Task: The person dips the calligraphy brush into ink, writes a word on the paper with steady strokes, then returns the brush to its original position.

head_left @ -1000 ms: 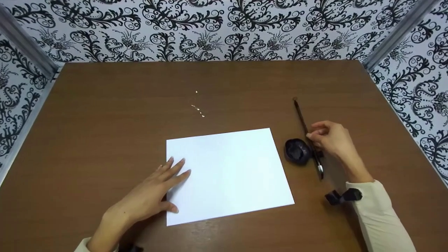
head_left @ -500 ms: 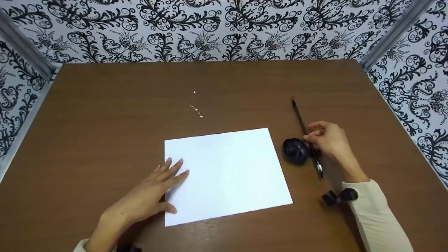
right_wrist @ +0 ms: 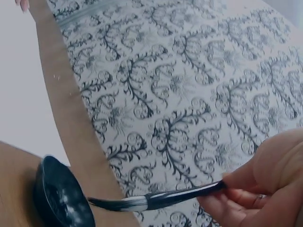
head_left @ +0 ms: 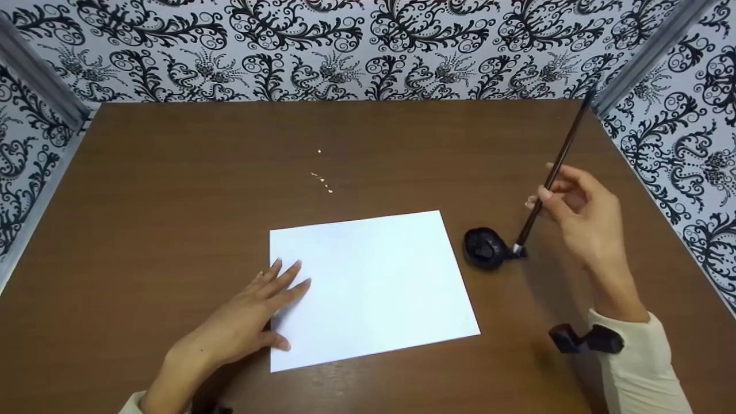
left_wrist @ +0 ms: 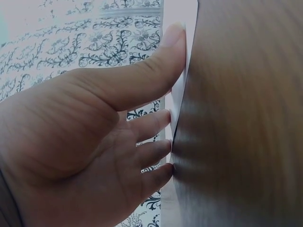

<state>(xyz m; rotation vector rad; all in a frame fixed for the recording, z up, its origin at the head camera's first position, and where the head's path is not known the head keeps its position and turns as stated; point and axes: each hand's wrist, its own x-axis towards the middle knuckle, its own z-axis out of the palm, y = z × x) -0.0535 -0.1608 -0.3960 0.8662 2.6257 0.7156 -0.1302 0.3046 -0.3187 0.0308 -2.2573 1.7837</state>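
Note:
My right hand (head_left: 592, 224) pinches a long dark paintbrush (head_left: 560, 152) by its handle, tilted with the top pointing away to the upper right. Its dark bristles (right_wrist: 111, 204) hang close by the rim of a small black bowl (head_left: 485, 248) in the right wrist view. A stubby handle sticks out of the bowl's right side, overlapped by the brush's silver ferrule in the head view. A blank white sheet of paper (head_left: 374, 287) lies left of the bowl. My left hand (head_left: 241, 316) rests with spread, straight fingers on the paper's left edge, thumb (left_wrist: 173, 42) also on the sheet.
The brown wooden table (head_left: 172, 161) carries several pale crumbs (head_left: 325, 183) beyond the paper. Black-and-white patterned wall panels (head_left: 368, 52) border its back and sides, with grey metal posts (head_left: 638, 63) at the far corners. A dark wrist camera (head_left: 583, 339) sits on the right sleeve.
My right hand has lifted the paintbrush off the table and moved right, swinging the handle's top up and to the right. The left hand and the paper stay in place.

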